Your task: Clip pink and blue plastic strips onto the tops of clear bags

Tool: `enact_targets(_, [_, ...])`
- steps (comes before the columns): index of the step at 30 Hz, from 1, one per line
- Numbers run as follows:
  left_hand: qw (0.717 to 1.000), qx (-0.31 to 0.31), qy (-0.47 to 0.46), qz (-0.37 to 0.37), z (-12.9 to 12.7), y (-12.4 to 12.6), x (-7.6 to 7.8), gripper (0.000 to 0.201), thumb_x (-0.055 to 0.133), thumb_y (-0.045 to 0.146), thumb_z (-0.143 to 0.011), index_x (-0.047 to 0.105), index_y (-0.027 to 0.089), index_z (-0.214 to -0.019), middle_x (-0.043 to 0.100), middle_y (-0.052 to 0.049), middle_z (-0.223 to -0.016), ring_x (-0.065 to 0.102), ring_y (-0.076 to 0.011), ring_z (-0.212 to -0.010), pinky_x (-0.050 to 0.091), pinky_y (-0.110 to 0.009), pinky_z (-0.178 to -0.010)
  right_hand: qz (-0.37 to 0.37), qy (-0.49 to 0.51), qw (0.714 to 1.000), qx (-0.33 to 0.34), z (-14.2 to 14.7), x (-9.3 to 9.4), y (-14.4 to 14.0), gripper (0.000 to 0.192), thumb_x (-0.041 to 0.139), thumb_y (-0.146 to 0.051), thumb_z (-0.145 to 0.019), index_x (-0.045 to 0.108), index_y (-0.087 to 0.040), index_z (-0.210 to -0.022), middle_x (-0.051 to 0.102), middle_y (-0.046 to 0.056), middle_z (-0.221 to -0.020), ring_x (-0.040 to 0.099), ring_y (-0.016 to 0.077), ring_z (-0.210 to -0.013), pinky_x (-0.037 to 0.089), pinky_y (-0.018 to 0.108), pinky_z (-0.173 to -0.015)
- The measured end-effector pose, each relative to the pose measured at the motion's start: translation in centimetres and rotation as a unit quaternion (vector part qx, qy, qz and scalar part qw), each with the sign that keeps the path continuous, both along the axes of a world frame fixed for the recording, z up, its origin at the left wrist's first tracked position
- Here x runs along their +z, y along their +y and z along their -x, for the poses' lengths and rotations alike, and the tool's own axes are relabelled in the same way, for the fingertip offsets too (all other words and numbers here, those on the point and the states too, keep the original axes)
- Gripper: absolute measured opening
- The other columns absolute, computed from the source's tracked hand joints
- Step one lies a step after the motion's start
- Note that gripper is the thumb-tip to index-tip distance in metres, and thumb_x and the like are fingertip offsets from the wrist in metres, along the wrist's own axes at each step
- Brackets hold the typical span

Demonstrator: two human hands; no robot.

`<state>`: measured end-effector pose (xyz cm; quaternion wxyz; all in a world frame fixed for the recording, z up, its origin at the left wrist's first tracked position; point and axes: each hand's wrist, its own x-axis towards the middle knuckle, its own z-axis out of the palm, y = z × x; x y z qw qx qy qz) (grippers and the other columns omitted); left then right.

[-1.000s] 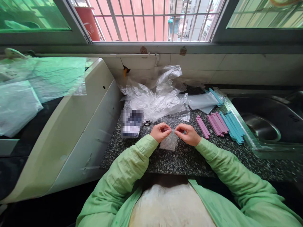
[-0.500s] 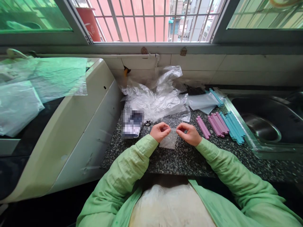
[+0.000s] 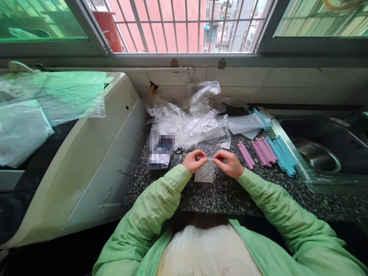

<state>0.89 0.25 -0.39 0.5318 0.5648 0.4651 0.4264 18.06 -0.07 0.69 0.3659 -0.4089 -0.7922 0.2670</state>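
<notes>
The fingers of my left hand (image 3: 193,162) and my right hand (image 3: 230,164) were clamped on a small clear bag (image 3: 204,174), thumb against fingertip on each side, pinching its top edge at 2 spots. The 2 pinches stood just apart, with a short strip of that edge showing between them. The rest of the bag lay directly below my fingers, on the side toward my body, over the speckled table (image 3: 201,199); I could not tell whether its bottom end touched the stone.

Just left of my left fingers sat a small dark item (image 3: 178,150), too small for me to make out, and beyond it an object blurred out of recognition (image 3: 160,152). Ahead of both sets of fingers spread a crumpled heap of clear plastic (image 3: 189,122). Near my right fingers, to their right, lay a pair of pink strips (image 3: 246,155), then a bunch of pink strips (image 3: 263,151) and a bunch of blue strips (image 3: 281,155), with the sink (image 3: 304,180) farthest right. Ahead and to the right of those fingers were flat clear bags (image 3: 244,124).
</notes>
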Motion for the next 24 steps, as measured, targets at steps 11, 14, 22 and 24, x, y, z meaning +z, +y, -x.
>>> enact_targets(11, [1.000, -0.010, -0.017, -0.006, -0.18, -0.11, 0.07, 0.022, 0.068, 0.032, -0.056, 0.056, 0.013, -0.057, 0.054, 0.002, -0.054, 0.048, -0.0073, -0.051, 0.040, -0.020, -0.053, -0.003, 0.002, 1.000, 0.001, 0.11, -0.18, -0.05, 0.011, 0.052, -0.023, -0.074, 0.053, -0.017, -0.065, 0.052, 0.000, -0.059, 0.045, 0.0095, -0.054, 0.040, 0.023, -0.053])
enact_targets(14, [1.000, 0.002, -0.021, -0.004, -0.24, -0.14, 0.09, 0.022, 0.068, 0.031, -0.055, 0.056, 0.013, -0.057, 0.053, 0.002, -0.053, 0.047, -0.0066, -0.050, 0.038, -0.019, -0.051, 0.009, 0.011, 1.000, -0.006, 0.12, -0.19, -0.02, 0.011, 0.053, -0.025, -0.074, 0.054, -0.017, -0.066, 0.053, 0.000, -0.060, 0.046, 0.0096, -0.055, 0.040, 0.023, -0.053])
enact_targets(22, [0.999, 0.023, -0.028, -0.005, -0.18, -0.16, 0.17, 0.021, 0.067, 0.031, -0.055, 0.055, 0.014, -0.056, 0.050, 0.005, -0.049, 0.041, -0.0046, -0.045, 0.033, -0.018, -0.045, 0.023, 0.024, 0.999, -0.023, 0.09, -0.13, -0.10, 0.011, 0.052, -0.025, -0.075, 0.055, -0.018, -0.067, 0.054, 0.001, -0.061, 0.047, 0.0099, -0.055, 0.041, 0.023, -0.053])
enact_targets(24, [0.999, 0.022, -0.023, -0.006, -0.18, -0.17, 0.21, 0.021, 0.067, 0.031, -0.055, 0.055, 0.014, -0.056, 0.051, 0.005, -0.049, 0.042, -0.0047, -0.045, 0.034, -0.018, -0.045, 0.016, 0.023, 0.999, -0.022, 0.11, -0.08, -0.13, 0.011, 0.052, -0.024, -0.075, 0.054, -0.018, -0.066, 0.054, 0.000, -0.061, 0.047, 0.0100, -0.055, 0.041, 0.023, -0.053])
